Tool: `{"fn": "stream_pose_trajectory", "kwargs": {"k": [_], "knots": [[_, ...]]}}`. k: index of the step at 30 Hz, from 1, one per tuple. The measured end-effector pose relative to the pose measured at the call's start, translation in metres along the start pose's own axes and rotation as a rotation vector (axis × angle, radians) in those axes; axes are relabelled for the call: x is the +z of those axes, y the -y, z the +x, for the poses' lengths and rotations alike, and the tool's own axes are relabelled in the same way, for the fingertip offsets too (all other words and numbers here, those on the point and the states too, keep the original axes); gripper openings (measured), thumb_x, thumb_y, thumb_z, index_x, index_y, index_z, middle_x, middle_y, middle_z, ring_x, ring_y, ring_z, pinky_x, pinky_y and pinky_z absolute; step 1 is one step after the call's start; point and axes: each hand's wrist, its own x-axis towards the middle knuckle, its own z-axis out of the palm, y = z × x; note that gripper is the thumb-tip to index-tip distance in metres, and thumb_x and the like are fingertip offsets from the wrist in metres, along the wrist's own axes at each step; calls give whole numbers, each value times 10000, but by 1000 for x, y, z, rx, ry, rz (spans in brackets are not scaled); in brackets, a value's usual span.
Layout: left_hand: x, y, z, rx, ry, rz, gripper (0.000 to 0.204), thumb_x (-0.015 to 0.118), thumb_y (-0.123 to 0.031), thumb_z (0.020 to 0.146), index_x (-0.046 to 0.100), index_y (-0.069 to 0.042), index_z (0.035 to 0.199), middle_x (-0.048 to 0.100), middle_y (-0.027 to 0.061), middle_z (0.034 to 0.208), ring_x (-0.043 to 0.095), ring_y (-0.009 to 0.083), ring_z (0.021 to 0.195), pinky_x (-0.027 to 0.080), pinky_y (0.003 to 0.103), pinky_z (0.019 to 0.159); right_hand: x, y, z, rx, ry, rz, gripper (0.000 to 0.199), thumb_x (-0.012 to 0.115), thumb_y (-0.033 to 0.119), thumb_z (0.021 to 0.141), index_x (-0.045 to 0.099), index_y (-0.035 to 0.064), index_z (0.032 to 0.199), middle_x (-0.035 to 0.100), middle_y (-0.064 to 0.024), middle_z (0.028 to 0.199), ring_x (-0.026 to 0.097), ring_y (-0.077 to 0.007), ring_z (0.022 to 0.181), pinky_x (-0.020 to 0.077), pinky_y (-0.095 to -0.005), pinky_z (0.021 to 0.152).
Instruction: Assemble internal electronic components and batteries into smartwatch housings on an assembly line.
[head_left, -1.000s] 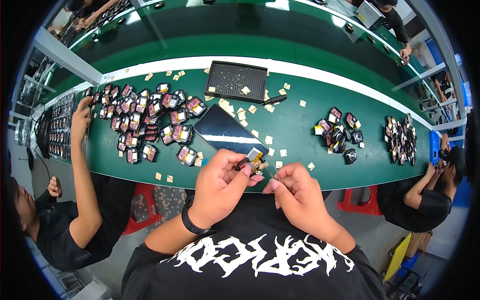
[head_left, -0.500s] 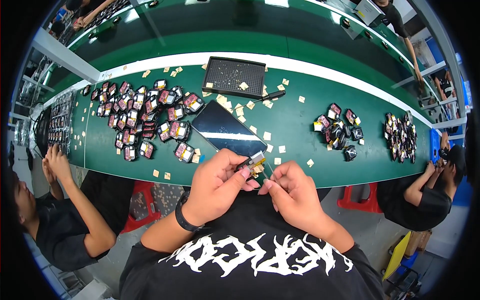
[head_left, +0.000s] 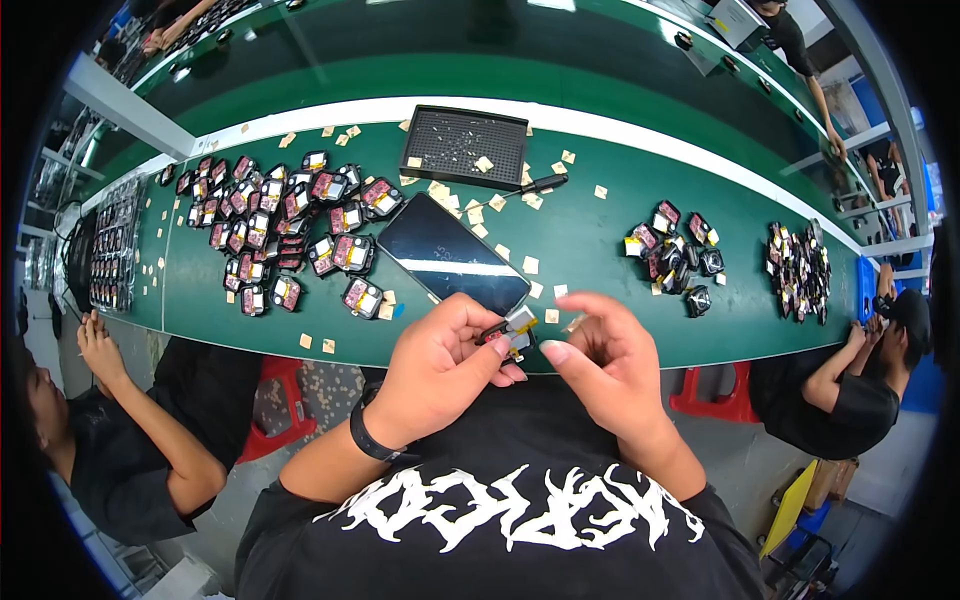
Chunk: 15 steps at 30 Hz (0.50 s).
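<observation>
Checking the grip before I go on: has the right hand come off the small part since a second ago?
Yes. The right hand has opened and drawn back rightward from the small part, which the left hand pinches beside the dark flat panel.

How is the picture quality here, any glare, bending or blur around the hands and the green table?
Head view: fisheye bends the long green table into an arc, with black corners; overhead light streaks across the glossy black rectangular panel; the left hand, right hand and the small yellow-and-silver part look reasonably sharp; edge figures are stretched and soft.
</observation>
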Motion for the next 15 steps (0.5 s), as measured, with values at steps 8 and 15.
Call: {"fn": "stream_pose_trajectory", "kwargs": {"k": [8,15], "knots": [[12,4,-3,87,-63,112,108,575,40,990,522,41,1084,677,129,1034,719,161,871,617,272,748,5,10,9,-43,69,-255,139,710,27,936,686,-12,1067,694,-37,876,602,-35,712,480,-228,606],[5,19,1,133,-83,178,98,573,49,984,517,51,1065,663,128,1027,707,155,903,626,289,791,17,-9,-4,85,-23,58,127,670,7,969,607,-43,1067,703,-47,873,609,-28,741,480,-198,617]]}}
